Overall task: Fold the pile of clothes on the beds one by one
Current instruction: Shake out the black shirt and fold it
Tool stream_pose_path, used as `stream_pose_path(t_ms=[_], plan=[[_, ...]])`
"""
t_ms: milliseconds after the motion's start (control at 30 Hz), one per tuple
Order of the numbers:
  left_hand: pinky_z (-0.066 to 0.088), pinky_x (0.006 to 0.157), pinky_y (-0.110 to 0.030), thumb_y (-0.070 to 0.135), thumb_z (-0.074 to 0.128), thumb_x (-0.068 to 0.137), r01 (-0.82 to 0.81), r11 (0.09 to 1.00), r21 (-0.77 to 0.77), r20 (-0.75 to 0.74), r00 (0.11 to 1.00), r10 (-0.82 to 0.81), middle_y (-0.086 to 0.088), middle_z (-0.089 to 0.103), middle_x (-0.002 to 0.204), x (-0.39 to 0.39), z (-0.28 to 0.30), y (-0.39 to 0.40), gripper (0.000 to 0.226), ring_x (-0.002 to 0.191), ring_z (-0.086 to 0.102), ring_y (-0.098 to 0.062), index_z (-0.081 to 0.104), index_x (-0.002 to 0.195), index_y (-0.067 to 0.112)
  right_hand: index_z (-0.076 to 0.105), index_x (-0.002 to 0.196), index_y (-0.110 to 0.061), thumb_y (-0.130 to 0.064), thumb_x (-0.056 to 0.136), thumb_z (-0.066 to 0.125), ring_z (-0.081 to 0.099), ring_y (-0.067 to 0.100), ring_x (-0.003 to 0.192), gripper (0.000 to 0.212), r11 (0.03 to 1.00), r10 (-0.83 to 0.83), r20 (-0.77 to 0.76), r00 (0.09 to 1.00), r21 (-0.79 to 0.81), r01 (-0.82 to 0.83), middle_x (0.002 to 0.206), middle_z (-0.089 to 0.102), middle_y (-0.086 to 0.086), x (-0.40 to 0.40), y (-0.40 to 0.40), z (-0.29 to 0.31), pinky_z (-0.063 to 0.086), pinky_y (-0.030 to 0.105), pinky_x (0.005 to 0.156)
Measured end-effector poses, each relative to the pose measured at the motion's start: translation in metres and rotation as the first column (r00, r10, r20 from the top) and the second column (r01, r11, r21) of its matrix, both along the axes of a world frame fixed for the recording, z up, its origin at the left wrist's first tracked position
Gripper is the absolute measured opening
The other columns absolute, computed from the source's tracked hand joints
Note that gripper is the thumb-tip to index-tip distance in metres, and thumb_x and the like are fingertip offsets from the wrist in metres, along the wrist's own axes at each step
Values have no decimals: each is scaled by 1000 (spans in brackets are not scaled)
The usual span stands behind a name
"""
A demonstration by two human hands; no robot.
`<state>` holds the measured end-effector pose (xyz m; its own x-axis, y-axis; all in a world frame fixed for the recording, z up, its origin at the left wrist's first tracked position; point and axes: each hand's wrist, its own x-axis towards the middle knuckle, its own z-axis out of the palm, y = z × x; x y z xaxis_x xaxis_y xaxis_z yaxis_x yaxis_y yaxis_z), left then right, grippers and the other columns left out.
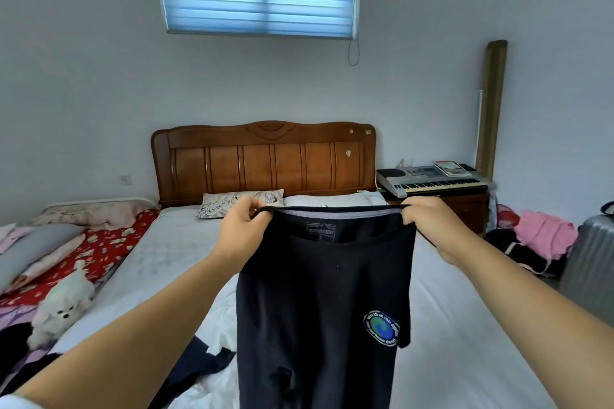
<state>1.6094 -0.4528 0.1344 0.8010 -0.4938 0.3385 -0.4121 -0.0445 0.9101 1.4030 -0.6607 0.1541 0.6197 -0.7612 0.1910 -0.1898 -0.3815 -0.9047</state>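
Spanning most of the frame: white-sheeted bed (159, 262) with wooden headboard (262, 161). Hanging above the sheet, clear of it at the top, held up in mid-air: dark T-shirt (319, 309), round globe badge (381, 329) at lower right, woven label (320, 231) inside collar. Pinching the shirt's left shoulder edge, fingers pressed together on cloth: left hand (241, 232). Gripping the opposite shoulder edge likewise, fist closed on fabric: right hand (432, 226). Lying on the sheet below: another dark garment (196, 365). Resting at left: white plush dog (63, 305).
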Motion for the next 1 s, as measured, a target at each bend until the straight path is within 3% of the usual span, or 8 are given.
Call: stream_pose_path(t_ms=[100,233,367,433,567,767,900,1000], plan=[[46,69,-25,45,72,78,77,969,236,379,910,-165,7,65,82,5,8,12,21,77,59,-10,58,84,31,42,44,-23,2,76,43,36,15,59,40,977,76,148,986,187,-103,53,40,-5,-3,-2,1,23,29,57],[42,88,-23,57,84,54,122,803,583,469,757,-456,13,57,109,9,27,22,73,101,52,-5,50,113,32,70,70,-24,-20,75,74,67,13,76,8,934,342,75,937,82,-347,76,70,-6,-16,-5,10,48,21,65],[45,71,-25,21,78,78,192,866,462,478,769,-425,10,60,79,16,30,22,19,72,55,-4,60,82,27,69,105,-18,-3,67,74,66,21,101,41,921,384,-166,908,5,-389,106,71,5,-23,-19,15,53,33,88],[40,59,-25,15,67,88,230,883,409,406,821,-402,7,53,62,17,28,22,24,57,47,-6,60,66,24,67,110,-15,4,73,71,66,22,101,41,948,288,-218,932,-69,-309,106,71,4,-24,-22,18,51,37,93],[41,64,-30,19,57,94,273,902,335,200,915,-351,-7,55,71,14,26,17,26,67,52,-17,65,83,-3,75,93,-20,-11,74,77,71,15,89,22,956,263,-174,949,-86,-281,92,75,-3,-35,-26,22,53,32,82],[56,69,-29,31,50,98,263,965,16,-124,958,-260,-4,69,83,4,39,-6,26,75,67,-18,67,94,12,73,93,-16,-16,69,80,72,16,83,24,979,202,-44,978,-19,-203,92,75,3,-48,-33,32,55,25,69],[47,70,-20,57,69,73,358,848,390,222,857,-464,13,65,83,9,36,-9,32,79,62,-5,64,83,27,75,86,-25,-15,65,83,72,18,84,24,982,190,-43,981,1,-191,89,75,2,-67,-41,32,54,30,74],[40,62,-19,35,72,80,54,718,694,448,748,-490,12,60,78,26,23,-15,17,80,58,-13,57,73,31,75,83,-26,-24,67,82,71,12,80,18,971,232,-203,951,-13,-239,87,75,-2,-82,-45,26,53,23,65]])
